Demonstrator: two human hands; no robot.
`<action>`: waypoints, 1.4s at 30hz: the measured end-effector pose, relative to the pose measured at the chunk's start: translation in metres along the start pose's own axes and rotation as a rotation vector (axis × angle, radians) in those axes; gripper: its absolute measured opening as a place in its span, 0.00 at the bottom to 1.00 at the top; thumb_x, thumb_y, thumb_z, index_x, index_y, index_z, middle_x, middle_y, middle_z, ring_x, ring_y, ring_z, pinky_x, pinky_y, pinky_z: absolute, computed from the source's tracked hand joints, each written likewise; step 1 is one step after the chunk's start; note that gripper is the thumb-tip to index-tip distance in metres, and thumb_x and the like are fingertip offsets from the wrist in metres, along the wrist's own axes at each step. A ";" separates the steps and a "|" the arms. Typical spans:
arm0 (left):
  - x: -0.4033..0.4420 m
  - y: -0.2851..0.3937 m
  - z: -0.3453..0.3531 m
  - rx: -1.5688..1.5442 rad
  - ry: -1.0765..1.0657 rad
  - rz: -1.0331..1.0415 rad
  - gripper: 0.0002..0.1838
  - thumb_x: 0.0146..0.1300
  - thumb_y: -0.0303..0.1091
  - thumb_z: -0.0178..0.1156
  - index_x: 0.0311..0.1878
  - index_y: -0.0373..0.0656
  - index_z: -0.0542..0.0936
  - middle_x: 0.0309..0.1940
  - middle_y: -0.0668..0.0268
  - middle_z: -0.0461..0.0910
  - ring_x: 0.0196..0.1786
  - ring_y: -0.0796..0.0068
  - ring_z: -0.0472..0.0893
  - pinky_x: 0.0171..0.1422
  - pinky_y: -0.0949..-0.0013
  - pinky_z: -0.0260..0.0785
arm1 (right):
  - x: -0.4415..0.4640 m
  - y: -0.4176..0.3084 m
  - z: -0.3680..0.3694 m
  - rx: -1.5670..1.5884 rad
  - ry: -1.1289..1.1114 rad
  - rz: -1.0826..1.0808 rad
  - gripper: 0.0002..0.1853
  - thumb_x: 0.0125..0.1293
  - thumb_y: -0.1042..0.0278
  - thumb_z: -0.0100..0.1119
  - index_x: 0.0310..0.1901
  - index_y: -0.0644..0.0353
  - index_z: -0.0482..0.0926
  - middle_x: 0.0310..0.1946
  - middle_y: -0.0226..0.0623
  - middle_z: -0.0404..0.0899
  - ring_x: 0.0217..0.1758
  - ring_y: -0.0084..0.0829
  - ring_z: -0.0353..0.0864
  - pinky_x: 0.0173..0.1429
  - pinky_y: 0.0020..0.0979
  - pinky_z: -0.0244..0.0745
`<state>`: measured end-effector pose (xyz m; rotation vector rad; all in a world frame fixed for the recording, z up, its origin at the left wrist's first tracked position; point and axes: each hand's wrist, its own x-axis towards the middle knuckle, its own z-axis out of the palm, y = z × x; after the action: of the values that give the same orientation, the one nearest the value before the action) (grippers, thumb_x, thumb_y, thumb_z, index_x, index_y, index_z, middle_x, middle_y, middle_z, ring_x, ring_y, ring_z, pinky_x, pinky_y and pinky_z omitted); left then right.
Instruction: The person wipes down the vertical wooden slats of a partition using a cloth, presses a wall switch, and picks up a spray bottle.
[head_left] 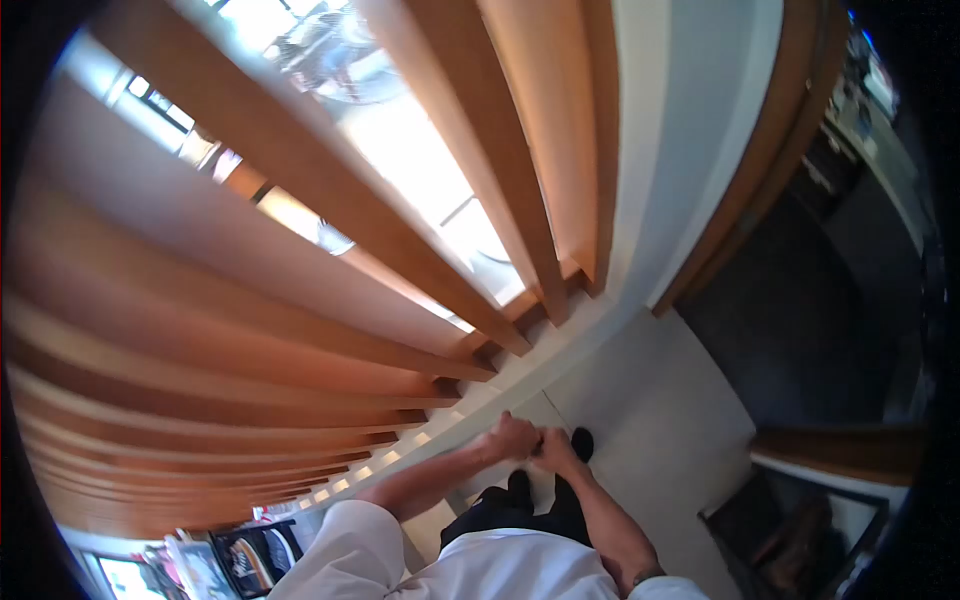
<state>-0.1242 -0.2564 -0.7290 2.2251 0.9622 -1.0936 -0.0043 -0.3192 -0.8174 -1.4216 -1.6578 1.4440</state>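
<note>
My left hand (510, 437) and my right hand (553, 450) are close together in front of my body, both with curled fingers. Between them shows a small dark spot, too small to name; whether it is a held object or shadow is unclear. Below the hands are my black trousers (567, 512) and two dark shoes, one of them a black shoe (582, 442) on the pale tiled floor (650, 400).
Tall wooden slats (450, 130) stand on a low white ledge (480, 405) ahead and to the left. A wooden door frame (770, 170) opens to a dark area at right. Shoes (245, 562) sit in a rack at lower left. A dark-framed box (790, 530) is at lower right.
</note>
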 end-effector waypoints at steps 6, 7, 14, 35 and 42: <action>-0.022 -0.014 0.107 -0.275 0.175 -0.046 0.10 0.59 0.38 0.62 0.41 0.47 0.85 0.40 0.55 0.87 0.43 0.54 0.87 0.46 0.47 0.78 | -0.020 -0.002 0.053 -0.095 -0.157 -0.034 0.20 0.46 0.55 0.76 0.36 0.60 0.85 0.32 0.55 0.83 0.44 0.49 0.87 0.43 0.43 0.80; -0.024 -0.022 0.129 -0.324 0.245 -0.015 0.10 0.58 0.38 0.63 0.41 0.46 0.85 0.40 0.54 0.86 0.42 0.52 0.86 0.43 0.48 0.78 | -0.016 0.000 0.067 -0.223 -0.252 0.001 0.24 0.45 0.49 0.73 0.42 0.54 0.86 0.37 0.54 0.84 0.46 0.53 0.84 0.49 0.45 0.79; -0.060 -0.083 0.217 -0.575 0.645 0.030 0.17 0.56 0.31 0.59 0.51 0.42 0.80 0.39 0.47 0.83 0.44 0.43 0.83 0.50 0.49 0.75 | 0.010 -0.004 0.144 -0.394 -0.294 -0.127 0.25 0.52 0.62 0.68 0.52 0.57 0.72 0.42 0.55 0.82 0.48 0.58 0.81 0.51 0.48 0.76; -0.595 -0.052 -0.286 1.250 2.618 -0.172 0.42 0.51 0.22 0.67 0.70 0.29 0.61 0.70 0.39 0.61 0.74 0.38 0.59 0.75 0.48 0.60 | -0.063 -0.750 -0.134 -0.934 1.607 -2.209 0.28 0.58 0.80 0.59 0.63 0.71 0.70 0.61 0.55 0.72 0.66 0.53 0.72 0.68 0.40 0.73; -0.599 -0.131 -0.355 0.848 2.164 -0.336 0.40 0.59 0.32 0.56 0.74 0.30 0.56 0.73 0.37 0.57 0.77 0.39 0.55 0.81 0.52 0.51 | 0.045 -0.799 -0.174 -0.941 0.788 -1.761 0.39 0.48 0.88 0.51 0.69 0.68 0.63 0.73 0.57 0.58 0.79 0.53 0.52 0.81 0.41 0.51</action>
<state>-0.3136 -0.1628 -0.0527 3.4456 1.5713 1.9463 -0.1587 -0.1175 -0.0390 -0.1951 -1.9118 -0.8143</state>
